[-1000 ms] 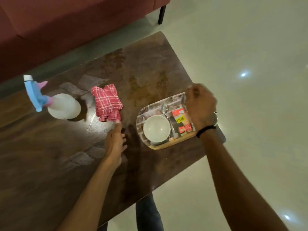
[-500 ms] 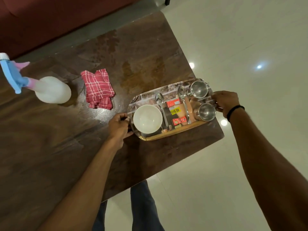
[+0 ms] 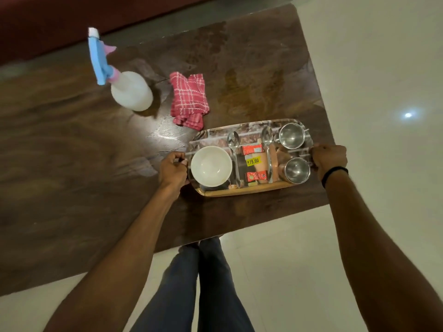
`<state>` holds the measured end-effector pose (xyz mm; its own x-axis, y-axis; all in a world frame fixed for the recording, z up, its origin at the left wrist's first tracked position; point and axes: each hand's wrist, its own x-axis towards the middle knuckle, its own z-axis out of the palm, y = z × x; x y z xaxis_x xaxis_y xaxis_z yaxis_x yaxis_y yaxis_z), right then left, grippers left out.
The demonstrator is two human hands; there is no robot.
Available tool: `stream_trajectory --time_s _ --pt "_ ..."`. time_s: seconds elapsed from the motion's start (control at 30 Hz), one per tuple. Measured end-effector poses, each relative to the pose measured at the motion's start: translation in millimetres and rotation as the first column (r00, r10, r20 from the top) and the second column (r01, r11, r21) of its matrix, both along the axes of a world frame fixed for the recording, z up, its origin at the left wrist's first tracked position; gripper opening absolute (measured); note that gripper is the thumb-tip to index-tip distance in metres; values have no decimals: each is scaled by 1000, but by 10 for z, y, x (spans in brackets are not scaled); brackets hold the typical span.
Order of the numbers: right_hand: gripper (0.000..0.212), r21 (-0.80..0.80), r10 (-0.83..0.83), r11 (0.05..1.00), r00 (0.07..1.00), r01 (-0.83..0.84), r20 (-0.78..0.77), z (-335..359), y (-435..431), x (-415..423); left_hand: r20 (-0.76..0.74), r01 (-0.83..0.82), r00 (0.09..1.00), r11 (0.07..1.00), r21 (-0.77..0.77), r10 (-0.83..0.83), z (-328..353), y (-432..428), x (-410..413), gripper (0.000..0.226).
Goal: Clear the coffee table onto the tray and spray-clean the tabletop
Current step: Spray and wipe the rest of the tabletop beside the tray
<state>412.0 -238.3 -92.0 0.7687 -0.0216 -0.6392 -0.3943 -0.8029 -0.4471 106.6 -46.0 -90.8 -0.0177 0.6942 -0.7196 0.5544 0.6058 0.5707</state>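
Wood-rimmed tray (image 3: 239,192) sits on the dark desk (image 3: 72,152), held at both short ends; left grip (image 3: 173,167) has its fingers curled round the end beside the white bowl (image 3: 211,166); right grip (image 3: 329,158) is curled round the opposite end, beside the far cup (image 3: 292,136) and near cup (image 3: 297,170), both steel; so both grips are clenched on the tray, backs of the hands up, forearms reaching out from me roughly parallel.

Between the grips: bowl, two spoons (image 3: 233,142), red packets (image 3: 254,161), cups, all loose.

I judge the step is lifting the loaded tray off so the top can be sprayed; cannot tell if it has left the desk yet. To do it well I'd raise both ends together, level, with a slow start; the cups by the right grip could tip and the spoons could slide.

Spray bottle (image 3: 131,91) and red checked cloth (image 3: 189,99) lie beyond the left grip; leave them for the cleaning.
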Motion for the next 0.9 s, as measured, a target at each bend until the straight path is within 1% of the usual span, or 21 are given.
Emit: stream_trajectory --time_s 0.07,0.13,0.2,0.27,0.4,0.5,0.6,0.73,0.83,0.9 --pt "11 -10 71 997 996 -72 -56 44 152 -294 -25 -22 999 1000 19 22 26 73 -333 16" --pt "17 -18 134 991 988 -136 -72 88 316 -649 -50 -57 997 998 33 59 0 165 -705 15" --pt "21 -27 180 983 983 -181 -20 99 488 -1032 -78 -110 990 993 47 113 -13 250 -1086 15" --pt "19 -22 204 979 979 -204 6 77 640 -1414 -106 -122 986 990 75 130 -15 316 -1476 15" --pt "14 -10 239 971 971 -239 -33 109 898 -2065 -190 -81 977 991 106 100 37 440 -2204 18" --pt "13 11 274 962 960 -274 -66 113 1022 -2464 -247 -1 968 992 127 33 70 509 -2650 19" --pt "16 15 311 950 945 -311 -100 101 1117 -2729 -242 -35 968 989 145 70 105 513 -2897 22" --pt "18 -7 372 927 924 -374 -90 121 1224 -2834 -268 9 962 984 178 40 43 515 -3067 27" --pt "12 -22 379 924 920 -382 -99 139 1250 -2834 -302 -10 951 986 165 61 20 529 -3052 28" --pt "8 -41 426 900 897 -433 -119 158 1253 -2785 -327 -5 943 986 166 60 63 520 -3006 30"
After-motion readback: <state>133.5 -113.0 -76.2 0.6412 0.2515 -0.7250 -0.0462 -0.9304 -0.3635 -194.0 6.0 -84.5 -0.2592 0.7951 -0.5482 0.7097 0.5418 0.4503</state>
